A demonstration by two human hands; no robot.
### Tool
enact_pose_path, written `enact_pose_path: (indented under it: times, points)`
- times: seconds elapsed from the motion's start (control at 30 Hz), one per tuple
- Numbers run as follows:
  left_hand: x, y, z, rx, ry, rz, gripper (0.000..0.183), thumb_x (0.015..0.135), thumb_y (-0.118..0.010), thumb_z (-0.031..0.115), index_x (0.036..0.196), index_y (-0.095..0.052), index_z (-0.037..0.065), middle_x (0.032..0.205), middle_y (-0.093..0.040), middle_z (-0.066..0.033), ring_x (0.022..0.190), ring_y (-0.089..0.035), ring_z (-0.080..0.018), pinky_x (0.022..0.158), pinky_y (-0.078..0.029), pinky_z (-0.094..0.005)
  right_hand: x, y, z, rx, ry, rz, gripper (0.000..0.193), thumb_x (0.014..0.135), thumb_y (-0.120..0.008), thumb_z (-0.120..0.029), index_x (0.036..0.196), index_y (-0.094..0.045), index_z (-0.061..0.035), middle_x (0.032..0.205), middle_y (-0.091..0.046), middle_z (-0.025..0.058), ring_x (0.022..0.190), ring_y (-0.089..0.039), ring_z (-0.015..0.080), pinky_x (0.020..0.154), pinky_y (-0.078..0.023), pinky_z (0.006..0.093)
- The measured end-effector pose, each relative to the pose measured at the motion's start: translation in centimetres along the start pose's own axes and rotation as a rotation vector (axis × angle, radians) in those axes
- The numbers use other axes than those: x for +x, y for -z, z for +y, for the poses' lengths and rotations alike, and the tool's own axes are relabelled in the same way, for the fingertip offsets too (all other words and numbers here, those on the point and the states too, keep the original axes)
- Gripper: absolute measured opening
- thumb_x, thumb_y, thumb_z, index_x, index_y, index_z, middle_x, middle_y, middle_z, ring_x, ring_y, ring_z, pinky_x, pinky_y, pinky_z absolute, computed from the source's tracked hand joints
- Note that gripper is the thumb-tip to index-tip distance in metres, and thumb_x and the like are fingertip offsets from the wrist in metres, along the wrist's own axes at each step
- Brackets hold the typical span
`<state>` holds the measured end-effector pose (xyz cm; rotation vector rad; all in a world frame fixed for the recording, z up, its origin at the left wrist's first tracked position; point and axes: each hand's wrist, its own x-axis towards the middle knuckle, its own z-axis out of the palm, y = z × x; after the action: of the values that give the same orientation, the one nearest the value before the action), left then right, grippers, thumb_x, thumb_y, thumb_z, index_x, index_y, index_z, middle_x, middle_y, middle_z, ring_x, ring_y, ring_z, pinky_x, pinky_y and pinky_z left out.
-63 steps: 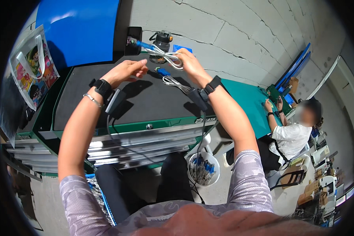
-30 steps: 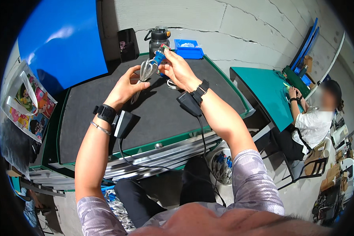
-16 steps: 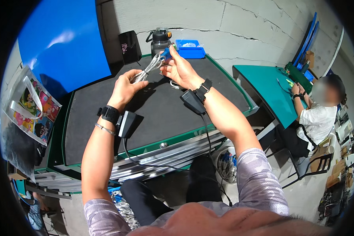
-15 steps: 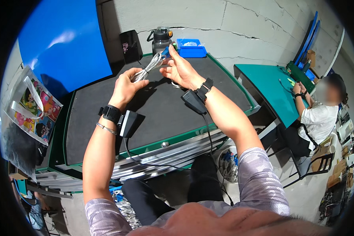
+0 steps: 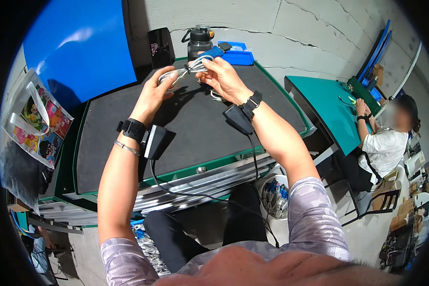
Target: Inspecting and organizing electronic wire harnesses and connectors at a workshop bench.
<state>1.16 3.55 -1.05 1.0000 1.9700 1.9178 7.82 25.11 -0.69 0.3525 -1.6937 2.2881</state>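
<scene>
Tilted more level now, a silvery looped cable (image 5: 195,67) is pinched crosswise by left hand (image 5: 151,95) and right hand (image 5: 228,82), blue plastic plug (image 5: 211,52) rightmost

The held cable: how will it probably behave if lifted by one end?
The cable is probably floppy, since its strands curve in loose loops. Its blue plug looks bulky beside the thin strands, so that end may sag. The black tie around the middle should keep the loops mostly together.
</scene>
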Motion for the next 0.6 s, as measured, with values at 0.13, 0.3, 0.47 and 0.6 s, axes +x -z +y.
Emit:
enact_pose_path:
  times: [0.13,0.3,0.47,0.6]
  points:
    - [0.1,0.3,-0.2,-0.024,0.015,-0.078,0.048,0.094,-0.063,0.037,0.13,-0.057,0.005,0.111,-0.065,-0.0062,0.1,-0.062,-0.013,0.082,-0.047,-0.0252,0.1,0.2,0.1,0.041,0.033,-0.044,0.034,0.1,-0.053,-0.019,0.131,-0.048,-0.0058,0.12,-0.063,0.0133,0.089,-0.063,0.0153,0.082,-0.052,0.0292]
    - [1.1,0.5,-1.0,0.207,-0.176,0.016,0.041,0.086,-0.073,0.02,0.123,-0.063,0.006,0.104,-0.07,-0.0067,0.098,-0.067,-0.0167,0.083,-0.051,-0.0286,0.1,0.2,0.1,0.127,-0.047,-0.072,0.037,0.099,-0.056,-0.022,0.131,-0.05,-0.0037,0.112,-0.064,0.011,0.091,-0.063,0.0166,0.082,-0.052,0.029]
    - [0.6,0.2,-0.7,0.428,-0.256,0.029,0.051,0.075,-0.081,0.016,0.122,-0.062,0.004,0.109,-0.07,-0.0125,0.101,-0.067,-0.0211,0.089,-0.052,-0.0326,0.1,-0.2,0.4,0.118,-0.057,-0.094,0.036,0.099,-0.057,-0.025,0.125,-0.056,-0.0005,0.103,-0.064,0.008,0.091,-0.064,0.0151,0.081,-0.052,0.0272]
    - [0.3,0.0,-0.1,0.597,-0.233,-0.027,0.055,0.079,-0.08,0.02,0.127,-0.059,0.002,0.106,-0.069,-0.0108,0.099,-0.066,-0.0186,0.088,-0.05,-0.0317,0.1,-0.2,0.5,0.066,-0.054,-0.105,0.036,0.098,-0.058,-0.027,0.123,-0.057,-0.0007,0.102,-0.064,0.006,0.089,-0.064,0.012,0.08,-0.052,0.025]
